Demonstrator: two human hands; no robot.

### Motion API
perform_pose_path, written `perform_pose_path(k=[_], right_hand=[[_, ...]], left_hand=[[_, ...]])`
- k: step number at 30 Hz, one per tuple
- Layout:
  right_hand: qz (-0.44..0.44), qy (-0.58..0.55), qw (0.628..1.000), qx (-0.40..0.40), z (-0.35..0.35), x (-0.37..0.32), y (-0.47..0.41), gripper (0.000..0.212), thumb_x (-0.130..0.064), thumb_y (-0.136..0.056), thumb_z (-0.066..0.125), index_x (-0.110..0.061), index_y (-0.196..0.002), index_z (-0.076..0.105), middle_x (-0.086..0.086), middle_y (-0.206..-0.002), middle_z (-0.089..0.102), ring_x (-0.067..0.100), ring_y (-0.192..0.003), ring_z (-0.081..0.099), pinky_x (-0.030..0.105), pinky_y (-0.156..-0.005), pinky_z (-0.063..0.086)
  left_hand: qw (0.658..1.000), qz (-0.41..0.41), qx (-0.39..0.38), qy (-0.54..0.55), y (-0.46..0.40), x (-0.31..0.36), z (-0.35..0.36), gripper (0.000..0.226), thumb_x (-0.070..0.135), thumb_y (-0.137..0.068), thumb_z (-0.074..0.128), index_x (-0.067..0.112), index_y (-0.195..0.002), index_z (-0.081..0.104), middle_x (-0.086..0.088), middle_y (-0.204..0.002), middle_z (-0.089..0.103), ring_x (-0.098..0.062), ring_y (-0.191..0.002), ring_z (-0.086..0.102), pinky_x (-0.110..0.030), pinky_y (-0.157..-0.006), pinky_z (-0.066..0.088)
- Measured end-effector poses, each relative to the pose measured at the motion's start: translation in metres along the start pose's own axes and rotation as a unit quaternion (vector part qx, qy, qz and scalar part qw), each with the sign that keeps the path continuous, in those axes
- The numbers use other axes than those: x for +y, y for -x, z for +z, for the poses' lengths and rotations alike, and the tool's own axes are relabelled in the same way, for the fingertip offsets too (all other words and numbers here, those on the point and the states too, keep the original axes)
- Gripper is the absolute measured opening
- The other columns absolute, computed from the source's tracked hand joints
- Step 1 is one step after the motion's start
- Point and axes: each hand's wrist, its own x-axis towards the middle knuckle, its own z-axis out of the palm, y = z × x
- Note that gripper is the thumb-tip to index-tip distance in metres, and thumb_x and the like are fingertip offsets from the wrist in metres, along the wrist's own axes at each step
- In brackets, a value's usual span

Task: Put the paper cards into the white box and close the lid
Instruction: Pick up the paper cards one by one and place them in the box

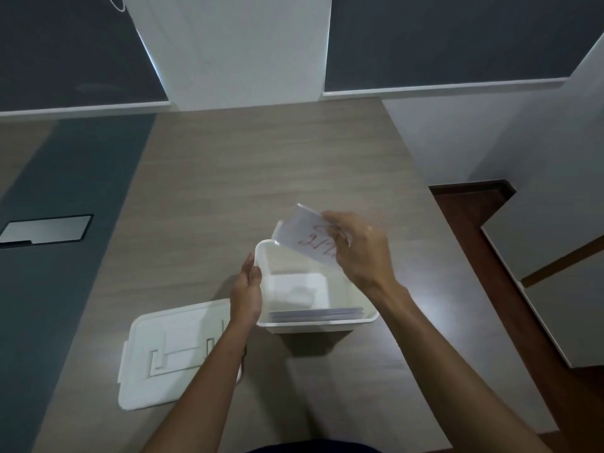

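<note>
The white box point(322, 325) stands open on the wooden table, near the middle. Several paper cards point(317, 313) stand on edge inside it against its near wall. My right hand point(359, 250) holds one paper card point(302, 235) with red writing, tilted over the box's far right corner. My left hand point(246, 291) grips the box's left wall. The white lid point(173, 353) lies flat on the table to the left of the box, partly under my left forearm.
The wooden table point(261, 178) runs away from me to a white pillar point(242, 50). Its right edge drops to a dark brown floor point(464, 210). A grey strip with a metal plate point(45, 228) lies at the left.
</note>
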Motion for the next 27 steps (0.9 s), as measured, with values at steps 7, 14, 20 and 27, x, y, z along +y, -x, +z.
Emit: perform_pose_path(k=[7,14,20,27], right_hand=[[0.049,0.036,0.976,-0.209,0.028,0.004,0.022,0.026,-0.015,-0.091,0.061,-0.021,-0.115,0.07,0.001,-0.112,0.073,0.023,-0.1,0.066,0.039,-0.085,0.055],[0.06,0.056,0.932,-0.352,0.05,0.013,0.043,0.029,-0.015,-0.093,0.058,-0.025,-0.118,0.068,-0.002,-0.12,0.07,0.022,-0.102,0.064,0.03,-0.087,0.05],[0.057,0.031,0.897,-0.437,0.054,0.02,0.053,0.026,-0.022,-0.094,0.054,-0.028,-0.114,0.069,-0.007,-0.116,0.071,0.017,-0.099,0.064,0.034,-0.086,0.053],[0.088,0.002,0.883,-0.461,0.053,0.023,0.057,0.032,-0.047,-0.089,0.057,-0.029,-0.113,0.07,-0.008,-0.115,0.071,0.013,-0.096,0.064,0.032,-0.084,0.054]], left_hand=[[1.0,0.003,-0.001,-0.009,-0.002,-0.004,0.001,0.042,0.029,-0.101,0.038,0.037,-0.141,0.044,0.003,-0.143,0.05,-0.02,-0.127,0.049,-0.041,-0.11,0.037],[1.0,0.004,-0.005,0.003,-0.003,-0.007,0.0,0.042,0.03,-0.1,0.039,0.039,-0.14,0.044,0.008,-0.142,0.051,-0.009,-0.123,0.047,-0.033,-0.109,0.034],[1.0,0.007,-0.01,0.012,-0.002,-0.005,0.001,0.043,0.028,-0.1,0.039,0.037,-0.142,0.043,0.01,-0.142,0.05,-0.004,-0.121,0.044,-0.026,-0.102,0.031],[1.0,0.01,-0.008,0.004,-0.004,-0.007,0.0,0.043,0.03,-0.099,0.039,0.037,-0.141,0.043,0.009,-0.142,0.05,-0.006,-0.121,0.045,-0.027,-0.102,0.032]])
